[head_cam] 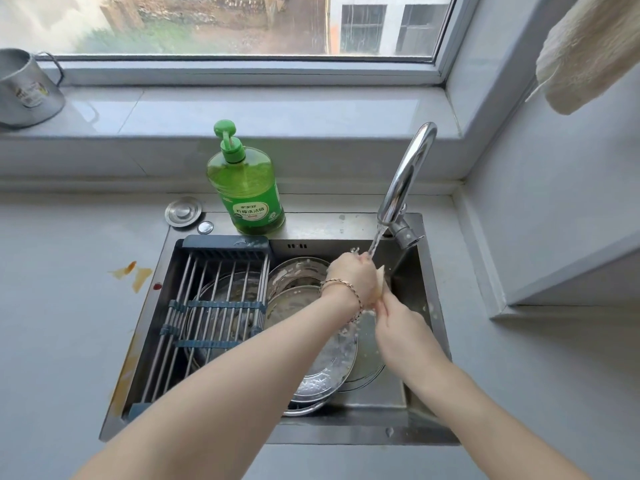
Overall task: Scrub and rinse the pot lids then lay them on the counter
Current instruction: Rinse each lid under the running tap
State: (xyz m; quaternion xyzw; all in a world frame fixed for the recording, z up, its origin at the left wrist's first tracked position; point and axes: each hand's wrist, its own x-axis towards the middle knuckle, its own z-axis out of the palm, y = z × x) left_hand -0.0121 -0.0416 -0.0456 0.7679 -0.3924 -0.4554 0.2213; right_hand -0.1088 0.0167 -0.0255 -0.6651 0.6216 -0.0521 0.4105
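Standing on the sink [346,225] rim, a green soap bottle [247,188] bears Chinese lettering. Left hand [353,280] and right hand [398,323] clutch a pale wad [381,277] under the tap [405,174]; soapy pot lids [329,368] lie beneath them.

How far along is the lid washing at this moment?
Done: round steel lids in the steel sink look sudsy, so scrubbed. In hand: left hand and right hand grip a pale pad under the running chrome tap. Left: rinsing; no lid lies on the grey counter.
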